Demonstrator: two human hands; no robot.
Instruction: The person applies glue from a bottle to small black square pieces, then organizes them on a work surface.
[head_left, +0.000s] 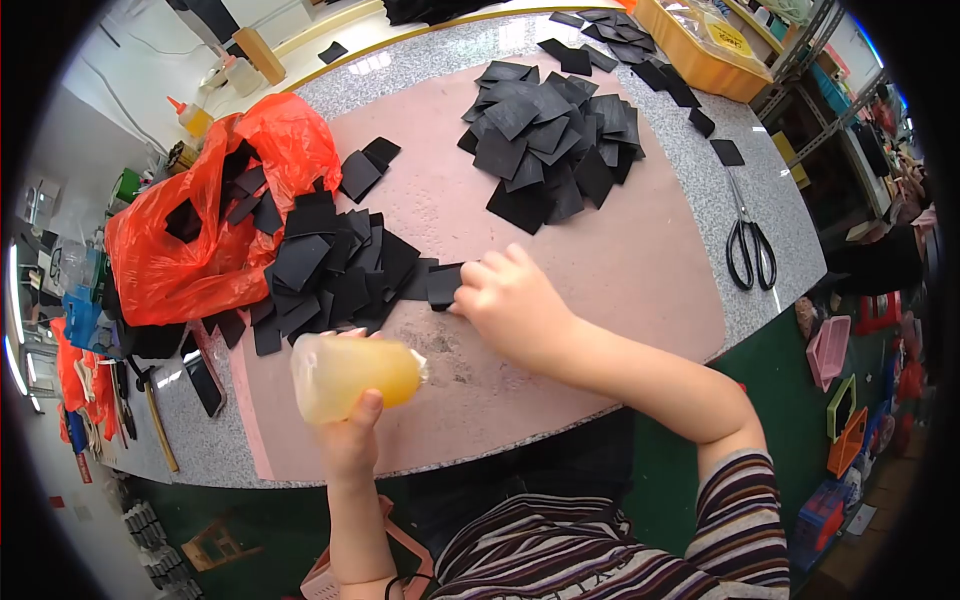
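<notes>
My left hand (350, 437) is wrapped round a translucent squeeze bottle (335, 378) with yellow liquid inside. The bottle lies tilted on its side in the air, its whitish tip toward the right. With closed fingers, my right hand (508, 300) pinches the edge of a black square piece (443, 286) on the pink mat (620, 330). Left of that piece, a loose heap of black pieces (345, 270) spills from a red plastic bag (190, 250). Farther back on the mat rises a second pile of black squares (550, 130).
Black-handled scissors (748, 245) lie on the speckled tabletop at the right. A phone (202, 375) rests at the left edge. Beyond the far pile stands a yellow bin (700, 50). Another bottle with a red tip (190, 117) stands behind the bag.
</notes>
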